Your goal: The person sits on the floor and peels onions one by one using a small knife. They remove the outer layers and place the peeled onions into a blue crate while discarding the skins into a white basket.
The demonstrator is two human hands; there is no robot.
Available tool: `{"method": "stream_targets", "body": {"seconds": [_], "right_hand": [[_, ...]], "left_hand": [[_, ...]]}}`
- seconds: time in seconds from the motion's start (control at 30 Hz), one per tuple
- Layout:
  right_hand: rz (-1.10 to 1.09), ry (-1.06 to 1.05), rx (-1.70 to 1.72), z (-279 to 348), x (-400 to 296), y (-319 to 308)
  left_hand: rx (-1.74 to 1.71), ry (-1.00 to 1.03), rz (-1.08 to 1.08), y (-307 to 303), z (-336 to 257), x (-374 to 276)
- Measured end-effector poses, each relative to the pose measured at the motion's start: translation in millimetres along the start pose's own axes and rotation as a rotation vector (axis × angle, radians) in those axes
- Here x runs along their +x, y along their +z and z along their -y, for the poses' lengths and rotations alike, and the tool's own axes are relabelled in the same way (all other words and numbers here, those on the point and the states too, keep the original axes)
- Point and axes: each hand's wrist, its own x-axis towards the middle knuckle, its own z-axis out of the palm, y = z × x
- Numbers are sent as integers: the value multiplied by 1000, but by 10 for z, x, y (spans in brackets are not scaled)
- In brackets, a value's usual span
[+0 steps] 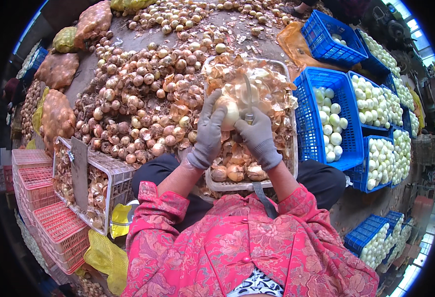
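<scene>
Both hands wear grey knit gloves. My left hand [208,135] grips a pale, partly peeled onion [228,113], fingers wrapped around its left side. In my right hand [256,137] is a knife [248,92] with a curved blade, pointing away from me and beside the onion without clearly touching it. Beneath both hands stands a white plastic crate [294,163], heaped with papery onion skins [269,80]. Several unpeeled onions [236,172] lie at its near end. A dark strap [265,200] hangs over the crate's near rim.
A large pile of unpeeled onions [139,96] spreads to the left. Right of the crate, a blue crate [355,148] holds peeled onions [329,126]; more filled blue crates stand beyond. A skin-filled white crate [108,200] and stacked pink crates [59,222] stand at left.
</scene>
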Motion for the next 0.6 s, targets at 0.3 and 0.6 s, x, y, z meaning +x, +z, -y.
{"method": "stream_targets", "body": {"seconds": [0.3, 0.6], "right_hand": [[95, 39, 237, 89, -23, -112], [66, 86, 96, -84, -15, -743]], "left_hand": [[-671, -371, 189, -154, -54, 93], [-845, -609, 343, -198, -157, 131]]}}
